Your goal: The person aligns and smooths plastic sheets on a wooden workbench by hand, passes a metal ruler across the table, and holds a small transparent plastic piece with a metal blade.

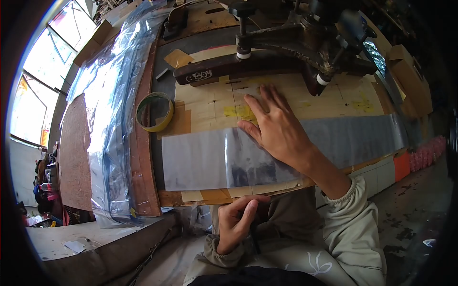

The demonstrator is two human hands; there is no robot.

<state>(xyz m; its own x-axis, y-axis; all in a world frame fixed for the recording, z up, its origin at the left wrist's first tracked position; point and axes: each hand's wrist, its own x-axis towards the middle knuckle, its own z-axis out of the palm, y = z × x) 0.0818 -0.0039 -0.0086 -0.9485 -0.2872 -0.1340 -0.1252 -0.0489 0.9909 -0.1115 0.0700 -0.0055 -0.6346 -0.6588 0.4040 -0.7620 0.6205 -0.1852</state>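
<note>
2 hands: our right hand [280, 126], fingers spread, reaches over the clear sheet [195, 159] along the near side of the board [205, 105]; our left hand [234, 221] half-curls, its grip unclear. Any drag could skew the sheet.

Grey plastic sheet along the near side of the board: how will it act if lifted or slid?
The grey plastic sheet is probably light and floppy, since it lies thin and rippled highlights cross it. Its glossy surface suggests it could be slippery. The right hand lies across its far edge, so it may drag or buckle there.
</note>
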